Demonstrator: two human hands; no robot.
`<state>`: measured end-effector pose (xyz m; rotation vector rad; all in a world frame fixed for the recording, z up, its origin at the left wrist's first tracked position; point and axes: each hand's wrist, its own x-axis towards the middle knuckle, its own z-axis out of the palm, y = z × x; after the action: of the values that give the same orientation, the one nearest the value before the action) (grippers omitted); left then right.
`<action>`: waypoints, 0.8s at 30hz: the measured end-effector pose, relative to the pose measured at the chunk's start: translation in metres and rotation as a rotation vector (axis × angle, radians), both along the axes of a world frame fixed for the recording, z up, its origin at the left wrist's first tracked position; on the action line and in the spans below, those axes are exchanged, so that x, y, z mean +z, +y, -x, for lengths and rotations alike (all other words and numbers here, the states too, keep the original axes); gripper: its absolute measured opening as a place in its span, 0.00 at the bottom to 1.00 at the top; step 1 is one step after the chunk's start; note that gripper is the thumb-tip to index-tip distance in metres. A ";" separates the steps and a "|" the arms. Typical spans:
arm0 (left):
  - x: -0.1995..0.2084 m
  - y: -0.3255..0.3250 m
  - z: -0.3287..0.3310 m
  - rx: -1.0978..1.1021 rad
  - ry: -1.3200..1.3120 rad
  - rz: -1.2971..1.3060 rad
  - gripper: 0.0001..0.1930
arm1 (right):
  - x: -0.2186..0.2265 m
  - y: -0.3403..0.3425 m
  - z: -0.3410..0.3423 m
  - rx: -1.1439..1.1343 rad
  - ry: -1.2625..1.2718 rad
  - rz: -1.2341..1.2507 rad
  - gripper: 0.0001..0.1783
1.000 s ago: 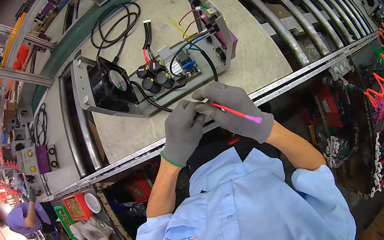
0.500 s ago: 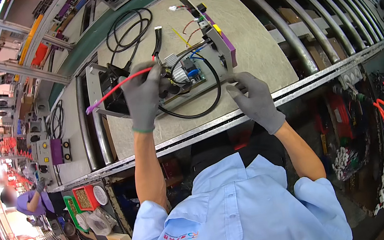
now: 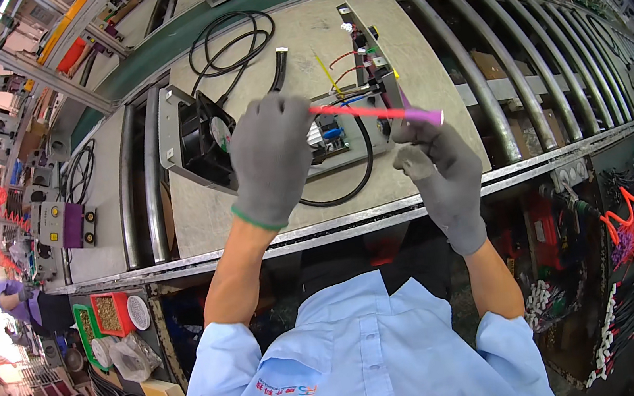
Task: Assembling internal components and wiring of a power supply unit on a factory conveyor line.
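Observation:
My gloved left hand (image 3: 272, 160) is closed over the unit, gripping a red wire (image 3: 357, 109) that points right and ends in a purple sleeve (image 3: 425, 116). My gloved right hand (image 3: 446, 173) is beside the metal end panel, fingers bent and apart; the sleeve overlaps its upper fingers, and whether they touch is unclear. Below my hands, an open metal chassis (image 3: 173, 137) carries a black fan (image 3: 206, 136). Its circuit board (image 3: 334, 135), with a blue component, is partly hidden by my left hand. The upright end panel (image 3: 388, 68) has small coloured wires attached.
A coiled black cable (image 3: 233, 45) and a black lead (image 3: 281, 66) lie on the pale work board (image 3: 448, 100). Metal rollers (image 3: 477, 73) flank it, and a metal rail (image 3: 337, 226) runs along the front. At lower left are a red parts bin (image 3: 114, 314) and a distant person (image 3: 14, 298).
The red wire has swung from pointing left to pointing right. My left hand has turned with it, and my right hand has drawn nearer the wire's purple end. The view has shifted slightly.

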<state>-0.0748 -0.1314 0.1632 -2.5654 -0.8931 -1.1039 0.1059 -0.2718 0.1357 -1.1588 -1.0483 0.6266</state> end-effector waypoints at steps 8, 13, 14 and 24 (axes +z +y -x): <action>-0.012 -0.007 0.038 0.149 0.209 -0.012 0.05 | 0.023 0.014 0.014 0.074 0.155 -0.008 0.18; -0.012 0.001 0.043 0.187 0.271 0.016 0.05 | 0.011 0.013 0.018 0.003 0.009 -0.118 0.15; -0.011 0.003 0.041 0.189 0.261 0.020 0.05 | 0.010 0.012 0.016 -0.007 0.025 -0.080 0.13; 0.002 -0.020 -0.001 -0.389 -0.145 0.379 0.13 | 0.011 0.028 0.021 0.028 0.155 0.159 0.14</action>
<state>-0.0734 -0.1514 0.1652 -3.1016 -0.7054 -1.3482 0.0851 -0.2433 0.1470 -1.2136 -0.8965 0.8204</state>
